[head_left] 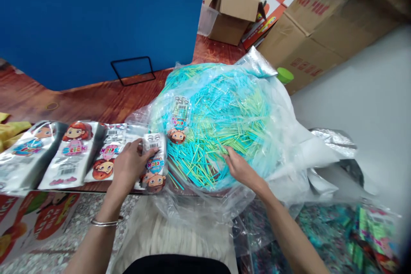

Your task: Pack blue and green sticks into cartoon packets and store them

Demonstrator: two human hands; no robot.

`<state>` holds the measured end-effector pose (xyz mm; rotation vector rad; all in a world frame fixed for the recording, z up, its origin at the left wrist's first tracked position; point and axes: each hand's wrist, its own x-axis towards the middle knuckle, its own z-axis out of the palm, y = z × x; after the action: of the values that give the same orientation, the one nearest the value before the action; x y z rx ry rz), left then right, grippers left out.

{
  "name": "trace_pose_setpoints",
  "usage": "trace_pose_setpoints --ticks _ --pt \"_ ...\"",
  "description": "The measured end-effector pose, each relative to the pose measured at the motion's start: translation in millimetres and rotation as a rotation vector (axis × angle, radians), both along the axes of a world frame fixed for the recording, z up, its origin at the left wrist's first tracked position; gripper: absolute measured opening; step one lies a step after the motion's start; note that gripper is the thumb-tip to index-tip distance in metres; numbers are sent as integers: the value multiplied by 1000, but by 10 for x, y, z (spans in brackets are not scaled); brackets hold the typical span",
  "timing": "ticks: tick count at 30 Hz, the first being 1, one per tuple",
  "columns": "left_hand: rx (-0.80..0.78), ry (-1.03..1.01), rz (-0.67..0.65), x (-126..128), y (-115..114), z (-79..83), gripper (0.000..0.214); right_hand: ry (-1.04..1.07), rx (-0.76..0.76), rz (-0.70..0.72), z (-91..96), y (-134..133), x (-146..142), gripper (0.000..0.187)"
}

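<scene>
On the counter [73, 99], clear plastic [205, 216] holds a heap of blue and green sticks [231, 107] at the near edge. A printed packet [156, 173] lies left of the heap along that edge, its long axis running near to far. The left hand [131, 162], nearer, lays its thumb on it; whether it pinches cannot be told. The right hand [239, 168], well apart rightward, grips a few green sticks [224, 150].

Thin, straight turquoise and lime-green sticks [215, 126], heaped loose and criss-crossed in a broad mound. At the mound's near side, a few lime-green sticks [225, 150] pinched together. On the mound's left part, a small glossy printed pouch [178, 120], face up, barcode end farther away. Just left of the mound, a white glossy pouch with blue lettering and cartoon faces [155, 165], face up, held at one edge.
</scene>
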<state>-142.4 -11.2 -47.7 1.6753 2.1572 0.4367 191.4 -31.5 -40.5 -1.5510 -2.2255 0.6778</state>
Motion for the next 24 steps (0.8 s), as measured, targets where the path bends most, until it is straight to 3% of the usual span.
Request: trace_pose_setpoints --ticks 4,8,14,18,24 --pt "-18 13 59 56 -6 21 46 368 -86 -301 17 -7 -56 20" --pt "34 -14 74 21 -33 19 35 628 -76 -447 -66 -98 -165 23" --pt "134 104 1 -75 -119 43 38 716 -225 -435 -304 -320 -304 24" --pt "226 117 29 -157 -192 87 36 689 -250 -353 -330 -393 -329 22" --pt "450 -302 283 -304 -278 180 22 604 -243 -357 -279 -415 -377 22"
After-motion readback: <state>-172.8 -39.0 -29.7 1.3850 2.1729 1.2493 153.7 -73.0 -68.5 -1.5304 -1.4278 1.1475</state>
